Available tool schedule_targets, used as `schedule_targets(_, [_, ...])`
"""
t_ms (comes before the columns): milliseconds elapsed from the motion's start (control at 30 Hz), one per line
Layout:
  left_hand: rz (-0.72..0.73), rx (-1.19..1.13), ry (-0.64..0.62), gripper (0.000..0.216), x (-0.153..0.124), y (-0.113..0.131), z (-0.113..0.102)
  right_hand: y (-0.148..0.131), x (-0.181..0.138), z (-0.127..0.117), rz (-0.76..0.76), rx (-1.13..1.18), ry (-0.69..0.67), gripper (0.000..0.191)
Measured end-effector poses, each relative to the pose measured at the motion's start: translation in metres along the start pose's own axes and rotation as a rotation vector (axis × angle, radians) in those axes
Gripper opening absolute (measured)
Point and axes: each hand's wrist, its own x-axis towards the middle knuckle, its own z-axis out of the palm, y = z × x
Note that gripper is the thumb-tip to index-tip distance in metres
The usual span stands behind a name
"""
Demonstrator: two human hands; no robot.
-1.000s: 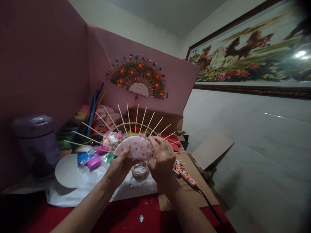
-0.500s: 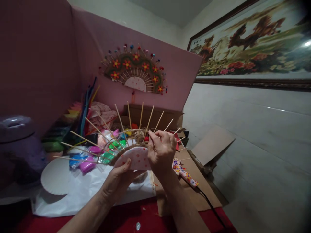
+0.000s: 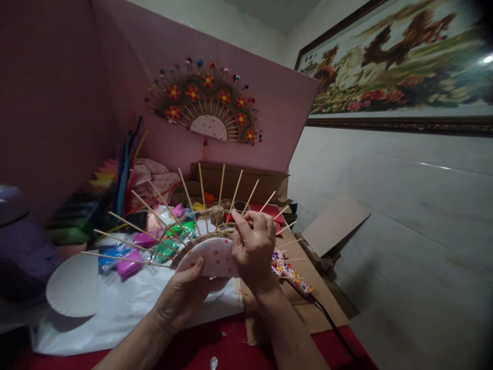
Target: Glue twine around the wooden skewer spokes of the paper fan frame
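My left hand (image 3: 187,288) grips a half-round, pink-spotted white piece (image 3: 213,259) by its lower edge, thumb on the front. Wooden sticks (image 3: 221,190) fan out from its curved rim, where brown twine (image 3: 194,241) is wound. A looser strand of twine runs across the sticks on the left up to my right hand (image 3: 254,244). The thumb and forefinger of that hand are pinched together near one of the upper sticks, on the twine as it appears. My other right fingers are curled and hide part of the right side.
A finished fan with felt-like flowers (image 3: 208,79) hangs on the pink board. Colourful clay packets (image 3: 165,249), a white paper plate (image 3: 73,285) and a twine ball (image 3: 217,216) lie behind. A flower-patterned glue gun (image 3: 292,275) rests on cardboard (image 3: 316,303), its cord trailing forward.
My right hand has shifted slightly left and down along with the fan piece. The background moves left as the view turns a little. Both hands keep their hold.
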Motion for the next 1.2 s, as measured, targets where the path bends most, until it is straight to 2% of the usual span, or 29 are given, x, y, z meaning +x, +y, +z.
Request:
schedule_targets(167, [-0.017, -0.02, 0.002, 0.036, 0.0006, -0.0003, -0.0007, 0.0007, -0.0011, 0.0002, -0.014, 0.019, 0.003, 0.036])
schedule_targets(633, [-0.024, 0.027, 0.031, 0.035, 0.0, -0.0018, -0.0029, 0.0008, -0.0023, 0.0011, -0.029, 0.007, -0.024, 0.048])
schedule_targets(900, [-0.019, 0.004, 0.033, 0.033, -0.0015, -0.0007, -0.001, -0.0001, -0.0021, -0.0009, 0.045, 0.059, 0.054, 0.031])
schedule_targets(1200, [-0.011, 0.011, 0.028, 0.032, -0.0007, -0.0009, 0.001, 0.0002, -0.0021, 0.0011, 0.035, 0.04, 0.032, 0.037])
